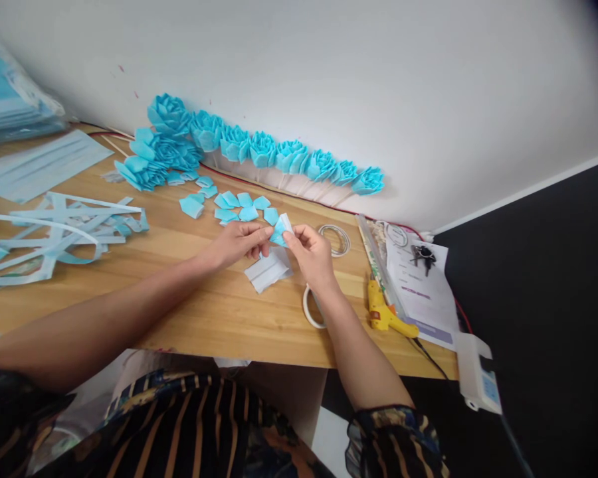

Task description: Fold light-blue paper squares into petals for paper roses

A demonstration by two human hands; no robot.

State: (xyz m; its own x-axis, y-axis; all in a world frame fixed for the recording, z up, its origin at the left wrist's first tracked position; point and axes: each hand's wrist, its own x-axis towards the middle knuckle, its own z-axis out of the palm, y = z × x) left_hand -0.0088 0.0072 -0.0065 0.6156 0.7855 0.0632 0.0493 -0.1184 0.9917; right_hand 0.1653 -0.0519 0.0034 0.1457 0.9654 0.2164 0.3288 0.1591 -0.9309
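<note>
Between my two hands is a small folded blue-and-white petal piece (280,230), cut from what looks like mask fabric. My left hand (246,240) pinches its left edge, fingers closed. On its right side my right hand (309,249) grips it between thumb and fingers. Just below lies a white pleated fabric piece (268,269) on the table. Several loose blue petals (248,213) are spread behind my hands. A roll of tape (313,307) sits partly hidden under my right forearm, and another tape roll (335,240) lies beyond my right hand.
Blue fabric flowers (263,149) on sticks lean along the wall. Cut strips (64,232), a flat mask sheet (44,164) and a bagged mask stack (14,93) are at left. A yellow glue gun (381,309), papers (421,285) and keys (423,257) lie at right.
</note>
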